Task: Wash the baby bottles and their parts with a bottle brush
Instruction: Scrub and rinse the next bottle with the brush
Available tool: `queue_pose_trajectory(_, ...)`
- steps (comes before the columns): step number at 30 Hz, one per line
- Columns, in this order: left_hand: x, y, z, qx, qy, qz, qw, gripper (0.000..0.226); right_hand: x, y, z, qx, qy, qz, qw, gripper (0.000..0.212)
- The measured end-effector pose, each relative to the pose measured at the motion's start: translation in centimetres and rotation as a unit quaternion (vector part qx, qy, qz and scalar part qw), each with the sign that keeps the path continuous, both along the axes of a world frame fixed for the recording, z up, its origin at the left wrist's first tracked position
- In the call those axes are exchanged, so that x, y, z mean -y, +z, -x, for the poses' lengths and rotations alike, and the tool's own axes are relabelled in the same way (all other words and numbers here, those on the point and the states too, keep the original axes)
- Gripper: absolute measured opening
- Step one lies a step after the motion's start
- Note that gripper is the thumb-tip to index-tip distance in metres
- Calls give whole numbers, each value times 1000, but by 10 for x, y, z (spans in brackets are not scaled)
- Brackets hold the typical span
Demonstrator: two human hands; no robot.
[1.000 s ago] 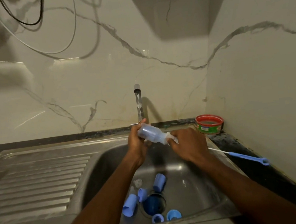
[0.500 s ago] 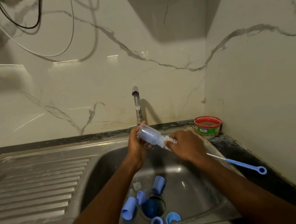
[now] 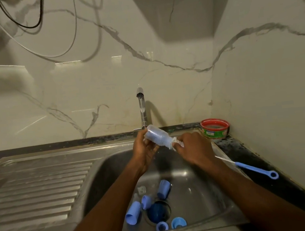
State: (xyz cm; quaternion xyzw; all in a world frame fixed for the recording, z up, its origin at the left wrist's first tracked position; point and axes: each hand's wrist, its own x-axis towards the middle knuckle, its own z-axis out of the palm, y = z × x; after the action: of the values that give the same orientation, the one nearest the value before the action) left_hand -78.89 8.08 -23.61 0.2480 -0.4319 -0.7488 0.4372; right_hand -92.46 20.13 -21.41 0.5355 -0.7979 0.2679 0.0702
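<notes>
One clear baby bottle (image 3: 157, 136) is held tilted over the sink (image 3: 115, 168), base up-left near the tap (image 3: 141, 107). The left hand (image 3: 144, 150) grips its body. The right hand (image 3: 193, 150) is closed around one bottle brush (image 3: 255, 169) at the bottle's mouth; white bristles show there, and the blue looped handle end sticks out to the right over the dark tabletop (image 3: 255, 153). How far the brush reaches inside cannot be made out.

On the sink floor lie three blue caps (image 3: 133, 213) on their sides, two blue rings (image 3: 178, 222) near the front wall and one clear teat (image 3: 142, 189), faint. The drain (image 3: 159, 211) appears to hold a dark blue piece, unclear. One red-rimmed tub (image 3: 215, 128) stands in the corner.
</notes>
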Motion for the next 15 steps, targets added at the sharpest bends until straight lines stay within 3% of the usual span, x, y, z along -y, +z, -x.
queue_pose_trajectory(3,-24,12,-3,212,44,73,974,50,-3,1,-4,-194,-16,49,980,18)
queue_pose_trajectory(4,-19,9,-1,227,51,70,970,52,-3,3,-5,-242,-19,61,968,17)
queue_pose_trajectory(7,-5,-2,-7,99,71,62,991,49,3,4,-6,-272,-7,44,961,18)
queue_pose_trajectory(10,0,-8,-12,18,43,96,994,39,8,-4,-6,-180,-14,29,983,24)
queue_pose_trajectory(13,-4,-2,-6,-61,15,43,997,27,8,-4,-4,59,13,-1,998,37)
queue_pose_trajectory(15,2,-2,-8,-99,12,16,995,29,4,-5,-5,58,16,4,998,35)
